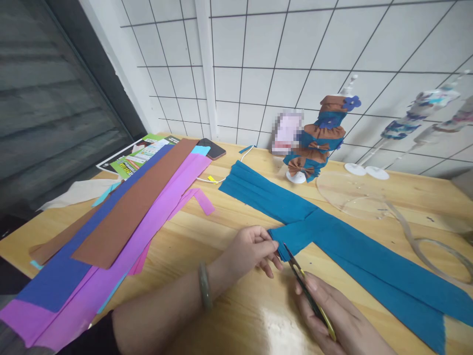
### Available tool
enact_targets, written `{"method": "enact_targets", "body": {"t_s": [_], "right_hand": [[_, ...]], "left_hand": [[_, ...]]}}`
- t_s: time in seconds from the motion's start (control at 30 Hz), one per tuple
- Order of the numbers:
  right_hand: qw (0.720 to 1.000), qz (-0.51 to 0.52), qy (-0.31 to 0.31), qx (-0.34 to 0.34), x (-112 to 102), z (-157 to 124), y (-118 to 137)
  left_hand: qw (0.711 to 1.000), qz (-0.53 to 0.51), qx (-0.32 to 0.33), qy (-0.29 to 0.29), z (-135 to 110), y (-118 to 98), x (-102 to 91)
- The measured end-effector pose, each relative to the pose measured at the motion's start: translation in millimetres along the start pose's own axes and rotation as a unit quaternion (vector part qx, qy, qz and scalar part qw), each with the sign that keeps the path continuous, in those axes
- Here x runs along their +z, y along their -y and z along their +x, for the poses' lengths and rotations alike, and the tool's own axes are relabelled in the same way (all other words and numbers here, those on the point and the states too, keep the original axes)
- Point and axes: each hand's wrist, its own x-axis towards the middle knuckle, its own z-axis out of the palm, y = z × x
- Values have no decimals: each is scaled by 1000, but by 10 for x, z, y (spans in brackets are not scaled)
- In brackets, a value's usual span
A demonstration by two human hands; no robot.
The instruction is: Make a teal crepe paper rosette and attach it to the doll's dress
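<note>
My left hand (254, 247), with a bangle on its wrist, pinches the edge of a folded stack of teal crepe paper (293, 236). In my right hand (325, 310) is a pair of scissors (308, 291) with dark and gold parts. The tips of its blades are at the stack's near edge, close to my left fingers; whether they pass through the layers I cannot tell. Beyond the stack, and partly under it, lie long teal crepe paper strips (369, 256), running from the middle of the table to the right.
Brown (140, 207), blue and purple strips pile up on the left over leaflets (129, 167). A phone (211, 149) lies behind them. A small dress form in brown and teal (321, 130), more white stands (369, 170) and a coil of clear ribbon (439, 246) stand or lie to the right.
</note>
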Motion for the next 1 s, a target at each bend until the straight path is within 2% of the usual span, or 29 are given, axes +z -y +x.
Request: {"method": "enact_targets", "body": {"t_s": [0.23,0.53,1.0], "right_hand": [[998,-47,-23,-22,-18,20,-67],[999,-33,-21,9,11,17,-40],[999,-33,-28,11,30,22,-46]], "left_hand": [[999,32,16,4,23,68,-27],[999,37,8,8,26,66,-35],[1000,15,-1,4,17,30,-11]]}}
